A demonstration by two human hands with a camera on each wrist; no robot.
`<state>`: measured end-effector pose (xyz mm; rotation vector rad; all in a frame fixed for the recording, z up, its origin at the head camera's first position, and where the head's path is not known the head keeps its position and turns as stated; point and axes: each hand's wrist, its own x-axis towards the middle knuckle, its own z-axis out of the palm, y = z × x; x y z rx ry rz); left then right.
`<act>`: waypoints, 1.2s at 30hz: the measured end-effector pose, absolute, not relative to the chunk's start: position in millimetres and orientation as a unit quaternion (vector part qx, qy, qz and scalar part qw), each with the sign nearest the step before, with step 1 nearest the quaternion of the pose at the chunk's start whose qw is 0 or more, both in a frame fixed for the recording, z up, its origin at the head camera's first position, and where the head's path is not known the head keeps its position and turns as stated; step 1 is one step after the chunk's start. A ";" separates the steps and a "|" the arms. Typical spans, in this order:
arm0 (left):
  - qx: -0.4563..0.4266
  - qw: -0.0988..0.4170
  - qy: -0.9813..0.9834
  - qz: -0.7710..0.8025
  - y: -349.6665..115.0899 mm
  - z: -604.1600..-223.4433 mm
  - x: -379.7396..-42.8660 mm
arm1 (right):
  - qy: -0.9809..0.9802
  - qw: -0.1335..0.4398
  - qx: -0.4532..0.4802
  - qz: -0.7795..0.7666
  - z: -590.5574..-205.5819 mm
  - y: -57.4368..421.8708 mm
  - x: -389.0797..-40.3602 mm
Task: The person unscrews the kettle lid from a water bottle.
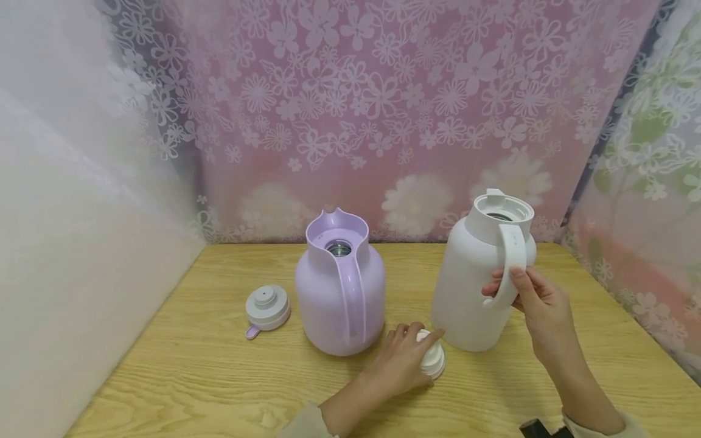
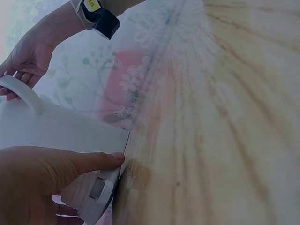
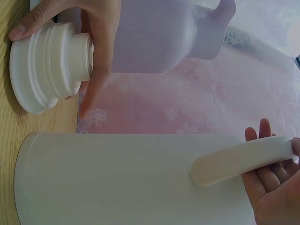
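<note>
A white stepped jug lid [image 1: 432, 360] sits on the table between two jugs, its narrow end up. My left hand [image 1: 402, 359] reaches over it from the left and holds it, thumb [image 2: 101, 161] along one side and fingers around the other. At the right stands a white thermos jug [image 1: 465, 286] with its mouth uncovered. My right hand [image 1: 544, 307] holds the lower part of that jug's curved handle [image 3: 239, 159], thumb on the outside and fingers passing through behind. The jug's base appears to be on the table.
A lilac thermos jug [image 1: 339, 298], also uncovered, stands left of the left hand. Farther left lies a grey and lilac lid [image 1: 267, 307] with a small tab. The wooden table [image 1: 191, 377] meets a floral curtain [image 1: 350, 121] behind and panels at both sides.
</note>
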<state>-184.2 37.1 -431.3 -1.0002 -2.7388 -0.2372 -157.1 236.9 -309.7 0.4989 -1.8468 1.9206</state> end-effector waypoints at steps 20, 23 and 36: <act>-0.347 0.087 -0.929 -0.094 36.5 -428.7 -183.8 | -0.668 0.220 0.184 0.686 -310.5 239.0 -155.5; -0.351 0.104 -0.927 -0.085 36.9 -424.1 -185.3 | -0.678 0.226 0.179 0.676 -308.6 239.0 -156.4; -0.353 0.182 -0.915 -0.070 30.0 -384.2 -175.9 | -0.832 0.319 0.035 0.453 -307.6 236.5 -150.9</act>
